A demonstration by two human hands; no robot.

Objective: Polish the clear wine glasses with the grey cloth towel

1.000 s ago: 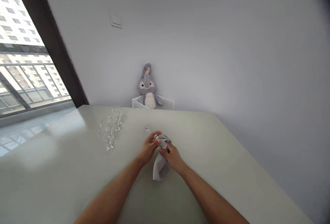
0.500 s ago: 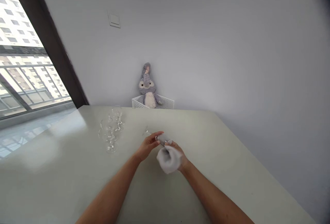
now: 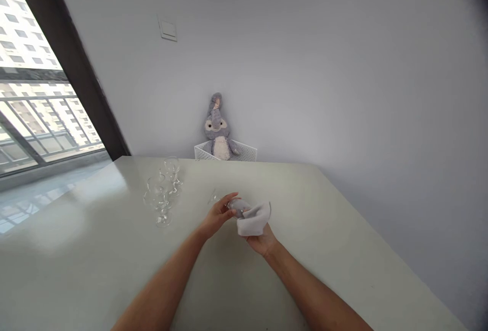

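Observation:
In the head view, my left hand [image 3: 220,215] is closed around a clear stemmed glass [image 3: 238,206], tipped on its side with its foot pointing to the far left. My right hand [image 3: 262,241] grips a white cloth [image 3: 253,221] at the bowl end of this glass. Part of the cloth appears to be at the rim; the right fingers are mostly hidden beneath it. Both hands are above the middle of the table.
Several clear stemmed glasses [image 3: 163,200] stand upright to the left on the pale table [image 3: 335,249]. Behind the far table edge, a grey plush toy [image 3: 216,128] sits in a white perforated basket [image 3: 247,153] against the wall. A window lies at far left.
My right hand has turned over, palm more upward, and the cloth has swung up from hanging below to lie by the glass bowl. My left hand has barely moved.

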